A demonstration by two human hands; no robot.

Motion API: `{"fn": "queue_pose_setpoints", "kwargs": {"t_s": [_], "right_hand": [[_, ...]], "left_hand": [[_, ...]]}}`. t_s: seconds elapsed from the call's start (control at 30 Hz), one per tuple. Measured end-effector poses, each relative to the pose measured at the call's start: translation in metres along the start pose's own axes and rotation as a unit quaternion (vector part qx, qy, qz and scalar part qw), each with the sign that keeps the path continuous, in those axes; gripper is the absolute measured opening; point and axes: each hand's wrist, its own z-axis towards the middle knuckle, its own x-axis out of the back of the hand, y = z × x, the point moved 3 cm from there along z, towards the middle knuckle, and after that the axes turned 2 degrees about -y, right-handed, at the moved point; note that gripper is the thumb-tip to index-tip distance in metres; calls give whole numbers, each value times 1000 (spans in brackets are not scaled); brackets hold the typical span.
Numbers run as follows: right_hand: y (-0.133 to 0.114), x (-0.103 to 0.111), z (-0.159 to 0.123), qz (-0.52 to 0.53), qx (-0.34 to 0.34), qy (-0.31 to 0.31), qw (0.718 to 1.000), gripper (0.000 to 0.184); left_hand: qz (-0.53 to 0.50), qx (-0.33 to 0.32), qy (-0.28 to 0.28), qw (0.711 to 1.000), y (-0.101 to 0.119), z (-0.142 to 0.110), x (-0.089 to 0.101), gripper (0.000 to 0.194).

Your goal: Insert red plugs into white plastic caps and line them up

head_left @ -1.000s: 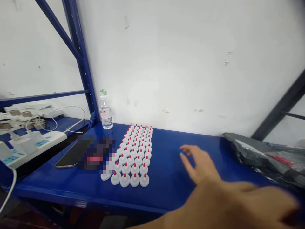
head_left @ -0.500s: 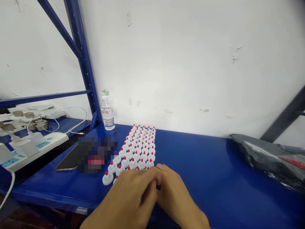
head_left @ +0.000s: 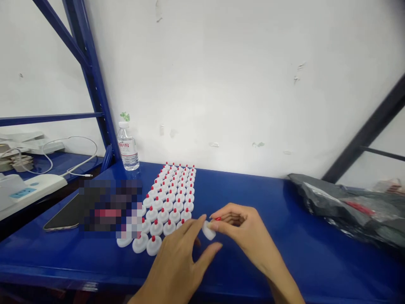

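Note:
In my right hand (head_left: 242, 223) a small white nozzle cap (head_left: 208, 232) with a red tip is pinched between thumb and fingers, tipped onto its side with the red tip toward the palm. My left hand (head_left: 180, 255) is open just left of it, thumb spread from the fingers; the index fingertip is at the cap's edge, and I cannot tell if it touches. Rows of the same white caps (head_left: 163, 215) stand upright, red tips up, on the blue table (head_left: 240, 190). My left hand hides some of the nearest ones.
A water bottle (head_left: 128, 147) stands at the back left by the blue rack post (head_left: 95, 76). A dark phone (head_left: 63, 211) lies beside a pixelated patch. Further left is a white power strip (head_left: 47, 183) with cables. A dark plastic bag (head_left: 329, 207) lies at the right.
My hands, closed together before, have come apart, and the cap now shows in my right hand. The camera view has shifted right, so the rows and bottle appear further left.

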Motion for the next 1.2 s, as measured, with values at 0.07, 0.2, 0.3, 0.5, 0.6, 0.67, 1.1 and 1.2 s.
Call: {"fn": "queue_pose_setpoints", "kwargs": {"t_s": [0.07,0.2,0.3,0.5,0.6,0.67,1.1,1.2], "right_hand": [[1,2,0,8,-5,-33,999,25],[4,27,5,-18,-13,-12,1000,30],[13,69,7,-139,-6,138,981,31],[52,138,0,-428,-70,206,877,13],[63,152,-4,-466,-73,162,867,25],[64,156,-7,-460,-60,145,874,32],[66,126,-43,-351,-28,256,900,23],[52,91,-40,-305,14,208,929,21]], "left_hand": [[-63,15,-6,998,3,1,-8,32],[-131,62,-12,989,1,0,-20,27],[-120,87,-48,988,-1,-2,-32,28],[-76,47,-150,985,28,27,-51,27],[-54,16,-176,983,45,59,-66,21],[-9,-5,-174,985,53,79,-79,22],[211,70,37,974,3,-24,16,30],[252,162,72,951,-25,-37,42,34]]}}
